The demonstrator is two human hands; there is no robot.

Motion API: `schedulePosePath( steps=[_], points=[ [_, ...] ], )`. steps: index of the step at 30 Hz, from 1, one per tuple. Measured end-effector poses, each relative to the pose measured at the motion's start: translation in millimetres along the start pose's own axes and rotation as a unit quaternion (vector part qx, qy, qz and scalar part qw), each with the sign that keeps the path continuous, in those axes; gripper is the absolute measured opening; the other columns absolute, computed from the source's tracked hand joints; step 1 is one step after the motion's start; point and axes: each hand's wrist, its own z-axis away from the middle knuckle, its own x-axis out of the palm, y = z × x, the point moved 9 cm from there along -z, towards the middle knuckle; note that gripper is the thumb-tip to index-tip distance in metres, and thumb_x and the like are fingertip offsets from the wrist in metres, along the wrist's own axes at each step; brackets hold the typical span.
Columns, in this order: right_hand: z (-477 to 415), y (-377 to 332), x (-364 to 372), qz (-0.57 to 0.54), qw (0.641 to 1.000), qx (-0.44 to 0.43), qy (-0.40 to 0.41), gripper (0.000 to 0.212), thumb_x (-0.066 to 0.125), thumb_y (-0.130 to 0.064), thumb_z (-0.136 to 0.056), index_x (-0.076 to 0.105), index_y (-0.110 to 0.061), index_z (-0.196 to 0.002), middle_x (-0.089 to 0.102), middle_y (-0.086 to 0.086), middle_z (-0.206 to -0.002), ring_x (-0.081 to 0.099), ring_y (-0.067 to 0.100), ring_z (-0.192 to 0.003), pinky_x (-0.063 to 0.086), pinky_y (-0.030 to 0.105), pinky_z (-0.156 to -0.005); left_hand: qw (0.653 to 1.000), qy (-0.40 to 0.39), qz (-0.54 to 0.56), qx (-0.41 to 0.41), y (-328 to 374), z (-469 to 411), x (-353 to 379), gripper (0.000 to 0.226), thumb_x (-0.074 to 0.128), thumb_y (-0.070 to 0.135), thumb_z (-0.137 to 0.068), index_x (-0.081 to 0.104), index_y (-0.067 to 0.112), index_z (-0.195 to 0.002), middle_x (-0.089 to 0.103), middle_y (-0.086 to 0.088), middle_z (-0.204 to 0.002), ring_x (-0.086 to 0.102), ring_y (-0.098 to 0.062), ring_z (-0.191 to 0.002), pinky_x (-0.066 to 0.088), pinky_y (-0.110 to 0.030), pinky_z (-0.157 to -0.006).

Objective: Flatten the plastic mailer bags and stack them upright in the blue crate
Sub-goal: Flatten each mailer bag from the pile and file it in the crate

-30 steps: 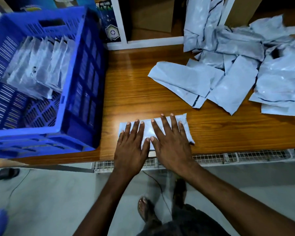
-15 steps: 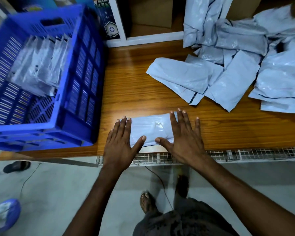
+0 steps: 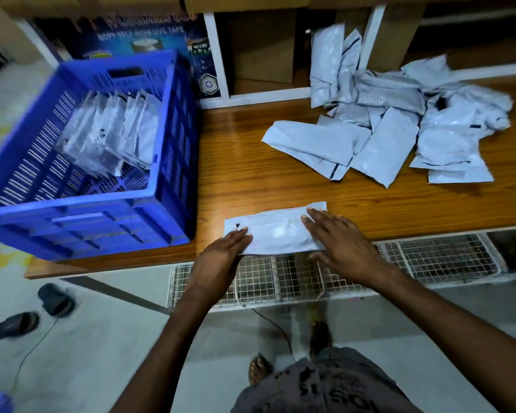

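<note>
While I'm watching off the head cam, left hand [image 3: 221,257]: fingers straight, tips pressing the bag's left end, gripping nothing.
Right hand [image 3: 346,245]: same deal, fingers flat over the right end, holding nothing.
Bag [image 3: 274,234]: flat at the near edge of the table [image 3: 251,174], long axis running left-right between my two hands.
Crate [image 3: 72,204]: just left of the bag, so the left hand's nearer. I reckon the bag goes that way and gets tipped up on its edge.
Stacked bags [image 3: 113,138]: standing in a leaning row inside the crate.
Loose pile [image 3: 393,126]: far right, well apart.
</note>
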Motion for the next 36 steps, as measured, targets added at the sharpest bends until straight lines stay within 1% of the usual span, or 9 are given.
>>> schedulePosePath(
  steps=[2,5,9,12,16,20,26,32,36],
  points=[
    [7.5,-3.1,-18.6,-0.042,0.996,-0.007,0.073,0.069,0.069,-0.019,-0.092,0.039,-0.024,-0.154,0.034,0.004,-0.162,0.042,0.027,-0.141,0.047,0.048,-0.104,0.998,0.053,0.029,-0.002,6.1,0.6,-22.1,0.049,0.07,0.0,-0.091,0.066,0.02,-0.135,0.064,0.001,-0.141,0.062,-0.021,-0.128,0.056,-0.038,-0.099],
    [9.3,5.1,-64.3,-0.133,0.979,0.035,0.15,0.043,0.066,-0.02,-0.096,0.059,-0.028,-0.139,0.052,-0.006,-0.142,0.057,0.011,-0.109,0.049,0.018,-0.072,0.984,0.147,0.091,-0.046,6.9,-5.8,-60.6,0.026,0.067,0.013,-0.099,0.071,0.023,-0.123,0.074,0.004,-0.116,0.07,-0.015,-0.104,0.055,-0.031,-0.085],
    [-2.3,30.3,-116.0,-0.294,0.927,0.117,0.202,0.024,0.078,-0.042,-0.085,0.07,-0.029,-0.104,0.071,-0.01,-0.096,0.063,0.005,-0.081,0.047,0.025,-0.064,0.927,0.234,0.243,-0.162,-9.3,-20.3,-81.1,0.011,0.065,0.031,-0.102,0.065,0.023,-0.11,0.066,0.012,-0.075,0.061,0.0,-0.069,0.047,-0.023,-0.065],
    [-20.1,38.0,-114.6,-0.308,0.923,0.121,0.198,0.019,0.08,-0.039,-0.085,0.069,-0.024,-0.087,0.07,-0.002,-0.081,0.063,0.012,-0.075,0.045,0.035,-0.065,0.909,0.242,0.284,-0.185,-20.8,-37.5,-66.8,0.017,0.059,0.032,-0.105,0.053,0.024,-0.091,0.057,0.012,-0.073,0.053,-0.004,-0.069,0.046,-0.04,-0.065],
    [-45.0,55.1,-68.3,-0.275,0.935,0.178,0.134,0.03,0.071,-0.039,-0.093,0.07,-0.021,-0.118,0.074,0.003,-0.111,0.068,0.019,-0.101,0.048,0.03,-0.073,0.915,0.226,0.222,-0.249,-36.4,-43.4,-34.4,0.014,0.053,0.031,-0.107,0.058,0.018,-0.106,0.057,0.008,-0.086,0.063,-0.03,-0.089,0.038,-0.035,-0.069],
    [-46.4,37.3,-55.1,-0.13,0.957,0.196,0.172,0.051,0.056,-0.026,-0.103,0.044,-0.015,-0.152,0.045,0.007,-0.156,0.042,0.027,-0.142,0.034,0.04,-0.115,0.948,0.224,0.072,-0.214,-22.3,-47.0,-17.9,0.044,0.046,0.03,-0.107,0.046,0.01,-0.146,0.053,-0.013,-0.143,0.047,-0.03,-0.13,0.036,-0.042,-0.106],
    [-78.6,-19.0,0.0,-0.015,0.997,0.066,0.048,0.056,0.03,-0.04,-0.109,0.03,-0.013,-0.158,0.025,0.006,-0.166,0.018,0.023,-0.155,0.018,0.042,-0.124,0.991,-0.028,-0.032,-0.123,16.1,-76.7,54.3,0.067,0.012,0.046,-0.106,0.032,0.012,-0.16,0.026,-0.006,-0.168,0.022,-0.027,-0.156,0.018,-0.041,-0.124],
    [-75.1,-3.9,8.8,-0.004,0.996,0.079,0.049,0.067,0.021,-0.056,-0.106,0.02,-0.018,-0.161,0.012,0.01,-0.169,0.009,0.023,-0.156,0.011,0.041,-0.126,0.991,0.0,-0.081,-0.11,2.9,-68.6,56.5,0.061,0.028,0.048,-0.109,0.035,0.015,-0.16,0.034,-0.007,-0.165,0.029,-0.028,-0.154,0.029,-0.048,-0.12],
    [-69.3,22.7,14.7,-0.032,0.992,0.123,0.0,0.09,0.014,-0.078,-0.097,0.001,-0.017,-0.163,-0.007,0.004,-0.17,-0.009,0.017,-0.156,0.0,0.041,-0.127,0.988,-0.018,-0.071,-0.136,-3.3,-64.4,60.6,0.068,0.024,0.059,-0.106,0.025,0.021,-0.163,0.021,0.001,-0.17,0.015,-0.021,-0.158,0.018,-0.043,-0.126]
  ],
)
